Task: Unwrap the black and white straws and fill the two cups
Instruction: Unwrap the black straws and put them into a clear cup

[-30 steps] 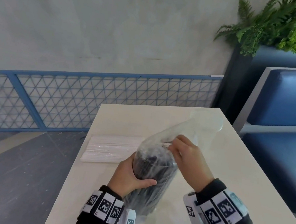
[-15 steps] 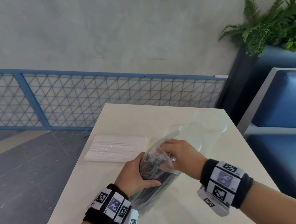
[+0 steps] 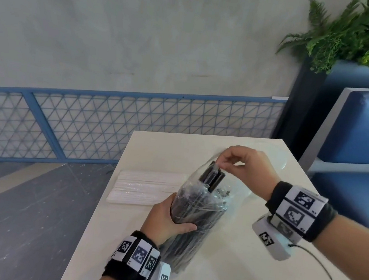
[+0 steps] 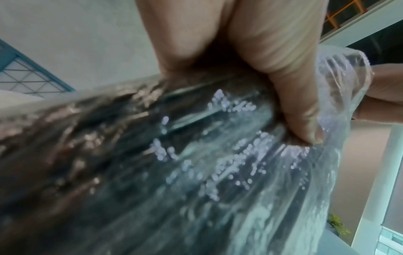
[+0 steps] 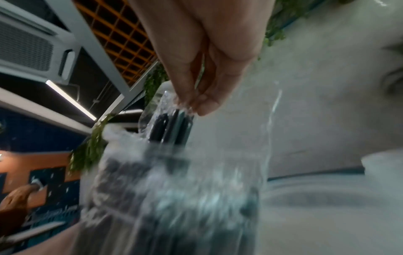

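Observation:
A clear plastic bag of black straws (image 3: 196,211) stands tilted over the pale table (image 3: 222,269). My left hand (image 3: 168,220) grips the bag round its middle; the left wrist view shows the thumb pressed into the plastic (image 4: 294,112). My right hand (image 3: 224,164) pinches a few black straws (image 3: 212,177) in clear wrap and holds them partly out of the bag's mouth, as the right wrist view shows (image 5: 172,127). A flat pack of white straws (image 3: 144,188) lies on the table to the left. A clear cup (image 3: 277,158) shows faintly behind my right hand.
A blue mesh railing (image 3: 112,127) runs beyond the table's far edge, with grey floor (image 3: 23,214) to the left. A blue padded bench (image 3: 360,147) and a dark planter with ferns (image 3: 349,31) stand at the right. A cable (image 3: 324,273) trails from my right wrist.
My right hand went into the bag's mouth, took hold of a few black straws and lifted them upward. The left hand kept its grip on the bag.

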